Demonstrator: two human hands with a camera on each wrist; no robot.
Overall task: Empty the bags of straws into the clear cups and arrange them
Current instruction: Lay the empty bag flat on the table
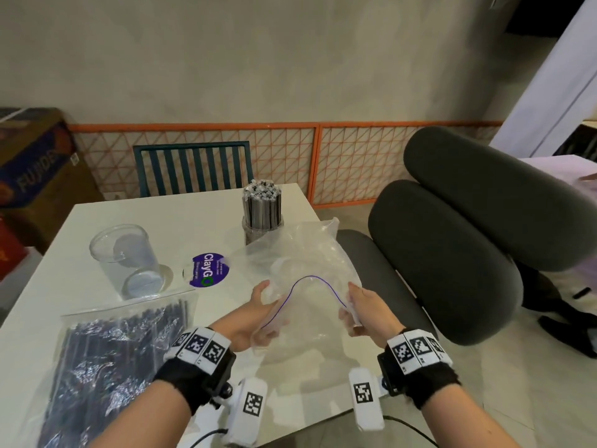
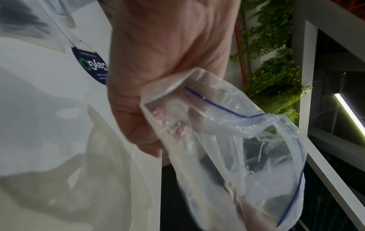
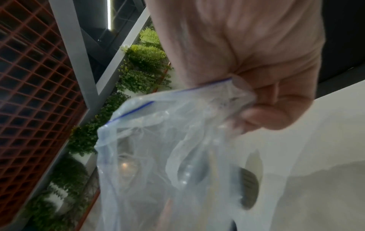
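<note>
Now both hands hold one clear zip bag (image 1: 300, 263) by its mouth, above the near right part of the white table (image 1: 97, 218): the left hand (image 1: 258, 313) has its fingers curled round one end of the blue-lined rim, and the right hand (image 1: 363, 313) pinches the other end, so the blue zip line arches between them. No straws show inside this bag; it looks empty and crumpled. Behind it, near the table's far edge, a clear cup (image 1: 262, 226) stands upright, packed with wrapped dark straws (image 1: 261, 202) that rise well above its rim. To the left an empty clear cup (image 1: 127, 257) stands upright, its walls bare. Just in front of that cup a second zip bag (image 1: 119, 360) lies flat on the table, full of dark wrapped straws. Between the empty cup and the held bag sits a round purple ClayGo sticker (image 1: 206, 270).
</note>
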